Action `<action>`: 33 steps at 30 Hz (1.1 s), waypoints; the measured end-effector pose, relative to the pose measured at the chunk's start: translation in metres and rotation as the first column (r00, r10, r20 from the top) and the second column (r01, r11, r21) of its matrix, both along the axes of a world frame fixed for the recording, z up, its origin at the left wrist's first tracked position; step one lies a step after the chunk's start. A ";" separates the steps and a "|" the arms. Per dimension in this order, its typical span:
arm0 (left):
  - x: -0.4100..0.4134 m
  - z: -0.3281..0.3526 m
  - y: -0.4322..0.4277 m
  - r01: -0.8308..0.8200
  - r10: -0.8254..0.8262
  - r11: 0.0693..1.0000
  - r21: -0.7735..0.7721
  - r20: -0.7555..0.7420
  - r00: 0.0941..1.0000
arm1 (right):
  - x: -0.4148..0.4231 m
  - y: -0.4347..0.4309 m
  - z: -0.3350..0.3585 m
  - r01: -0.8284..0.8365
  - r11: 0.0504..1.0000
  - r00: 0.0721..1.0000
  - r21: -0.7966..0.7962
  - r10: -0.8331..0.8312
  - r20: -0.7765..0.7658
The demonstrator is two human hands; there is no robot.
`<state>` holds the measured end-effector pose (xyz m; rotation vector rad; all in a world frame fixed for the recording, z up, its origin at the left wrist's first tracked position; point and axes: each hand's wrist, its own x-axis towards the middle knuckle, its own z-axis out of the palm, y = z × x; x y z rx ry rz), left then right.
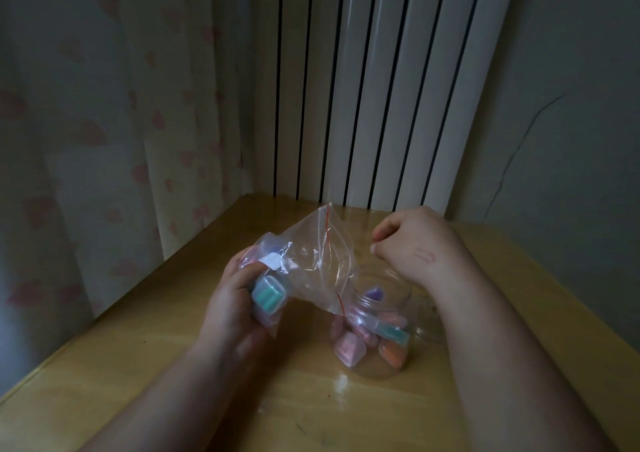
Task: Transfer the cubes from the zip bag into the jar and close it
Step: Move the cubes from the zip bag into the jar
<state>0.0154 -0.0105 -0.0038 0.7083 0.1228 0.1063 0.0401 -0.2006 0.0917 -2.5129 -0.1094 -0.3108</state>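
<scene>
A clear zip bag (pixel 311 261) with a red seal line hangs tilted over the open clear jar (pixel 375 340). My left hand (pixel 232 309) grips the bag's closed bottom end, where a teal cube (pixel 269 297) and a few others bunch together. The bag's mouth points down at the jar's opening. Several cubes lie inside the jar: pink, orange, purple and teal. My right hand (pixel 415 243) is raised behind the jar with its fingers pinched at the bag's upper edge; the clear plastic there is hard to make out.
The jar stands on a wooden table (pixel 173 382) set in a corner. A clear lid (pixel 431 327) appears to lie just right of the jar, partly behind my right forearm. A patterned curtain hangs at the left, a white radiator at the back.
</scene>
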 end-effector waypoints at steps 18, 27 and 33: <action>-0.001 0.002 0.004 0.055 -0.059 0.997 0.060 0.059 0.997 | -0.011 0.052 -0.024 -0.339 0.936 0.940 0.098 0.336 0.053; -0.001 0.002 0.004 0.112 -0.119 0.990 0.090 0.084 0.989 | -0.011 0.057 -0.034 -0.311 0.942 0.950 0.124 0.306 0.062; 0.000 0.000 0.001 0.111 -0.122 0.988 0.109 0.105 0.987 | -0.011 0.057 -0.035 -0.265 0.960 0.964 0.095 0.262 0.050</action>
